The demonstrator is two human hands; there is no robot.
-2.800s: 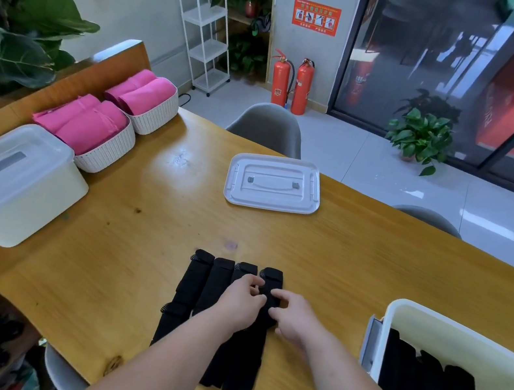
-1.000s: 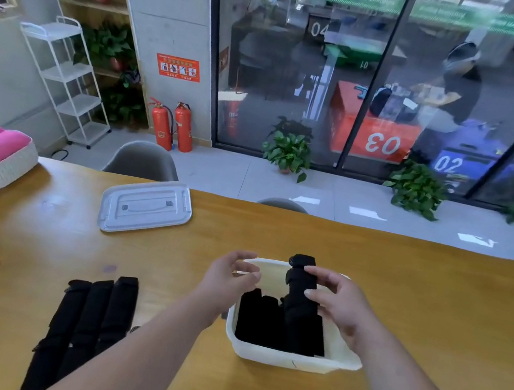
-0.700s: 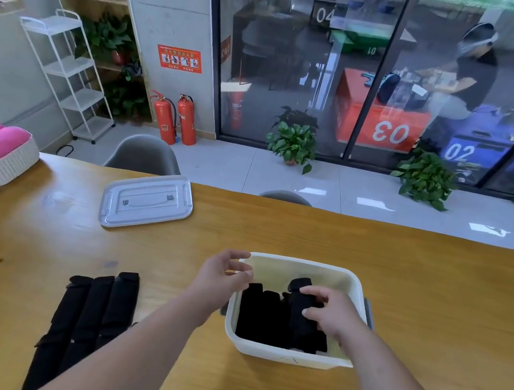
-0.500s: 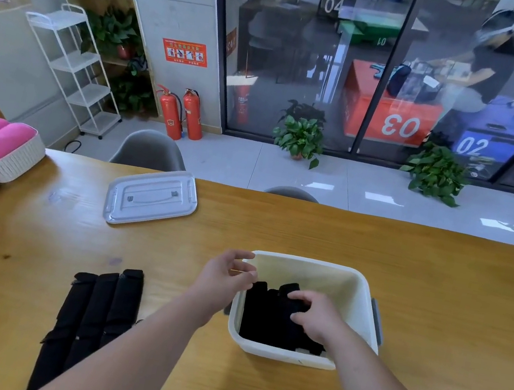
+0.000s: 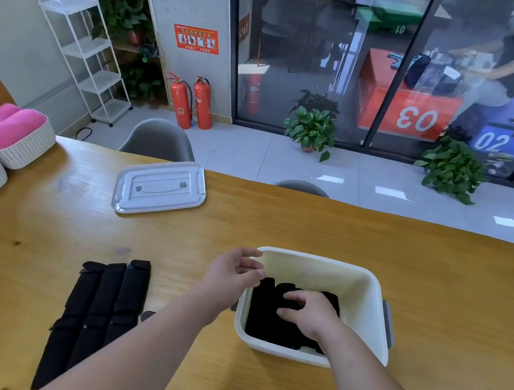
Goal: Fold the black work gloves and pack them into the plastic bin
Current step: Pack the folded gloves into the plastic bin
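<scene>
We find the bin point(image 5: 276, 349) on the surface point(image 5: 440, 278) with packed gloves point(image 5: 262, 312) in it; loose gloves point(image 5: 102, 305) lie left, the lid point(image 5: 161, 186) behind them.

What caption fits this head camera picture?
Right hand tucks folded black gloves into the plastic bin, left hand beside it; more gloves on the table.

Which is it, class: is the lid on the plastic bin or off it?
Off. The bin stands open-topped with black gloves inside, and a lid lies flat on the table, apart from it.
</scene>
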